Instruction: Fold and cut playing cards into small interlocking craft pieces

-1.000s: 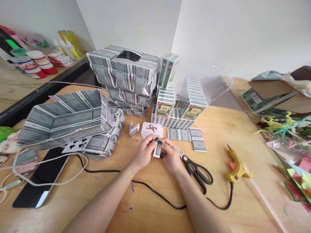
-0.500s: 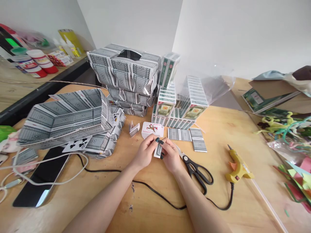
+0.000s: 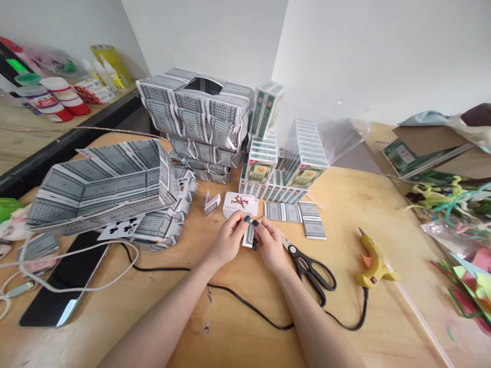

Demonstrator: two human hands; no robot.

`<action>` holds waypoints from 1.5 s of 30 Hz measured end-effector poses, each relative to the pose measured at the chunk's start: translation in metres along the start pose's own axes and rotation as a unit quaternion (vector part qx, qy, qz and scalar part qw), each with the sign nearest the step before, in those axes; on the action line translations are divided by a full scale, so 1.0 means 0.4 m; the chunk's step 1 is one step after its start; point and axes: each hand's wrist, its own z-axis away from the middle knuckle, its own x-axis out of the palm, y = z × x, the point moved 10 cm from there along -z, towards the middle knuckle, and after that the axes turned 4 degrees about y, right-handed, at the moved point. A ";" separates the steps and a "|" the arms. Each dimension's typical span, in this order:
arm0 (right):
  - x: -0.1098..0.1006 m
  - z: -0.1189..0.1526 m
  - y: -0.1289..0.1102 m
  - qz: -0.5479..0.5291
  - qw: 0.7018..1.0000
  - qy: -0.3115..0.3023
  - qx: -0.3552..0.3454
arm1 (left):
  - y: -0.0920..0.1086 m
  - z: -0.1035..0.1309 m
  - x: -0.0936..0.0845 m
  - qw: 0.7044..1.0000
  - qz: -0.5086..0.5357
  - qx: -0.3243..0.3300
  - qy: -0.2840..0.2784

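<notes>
Between my two hands is a narrow, folded playing card (image 3: 248,236) with a grey patterned back. My left hand (image 3: 231,236) pinches its left side, thumb on top. On the other side my right hand (image 3: 269,242) grips it with thumb and fingers. Just beyond my fingertips lies a pile of playing cards (image 3: 240,204) with a joker on top. A small folded card piece (image 3: 211,203) stands left of that pile. Right of it, several cards (image 3: 295,212) lie back side up. Black-handled scissors (image 3: 310,266) rest beside my right hand.
A yellow glue gun (image 3: 375,263) lies at the right, its black cord crossing under my forearms. Card-built boxes (image 3: 199,112) and an open card tray (image 3: 103,184) stand at left. Stacked card packs (image 3: 307,153) stand behind. A phone (image 3: 63,286) lies front left.
My thumbs have shifted slightly apart on the folded card, showing more of its patterned face. Both hands still hold it in nearly the same place.
</notes>
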 end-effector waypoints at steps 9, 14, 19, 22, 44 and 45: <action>0.006 -0.003 0.019 -0.042 0.998 -0.004 0.056 | -0.054 -0.003 0.010 0.990 0.072 -0.117 -0.023; 0.001 -0.003 0.028 -0.045 0.996 0.006 0.071 | -0.072 -0.002 0.003 0.986 0.105 -0.128 -0.006; 0.009 0.000 0.024 -0.057 0.996 0.000 0.075 | -0.073 0.003 0.006 0.988 0.074 -0.132 -0.018; 0.007 -0.001 0.027 -0.056 0.995 0.005 0.084 | -0.057 0.004 0.012 0.993 0.035 -0.108 -0.030; 0.022 0.014 0.057 -0.109 0.976 -0.036 0.184 | -0.029 0.002 0.010 0.998 -0.041 -0.038 -0.040; 0.022 0.013 0.057 -0.107 0.977 -0.034 0.181 | -0.028 0.002 0.009 0.998 -0.040 -0.036 -0.038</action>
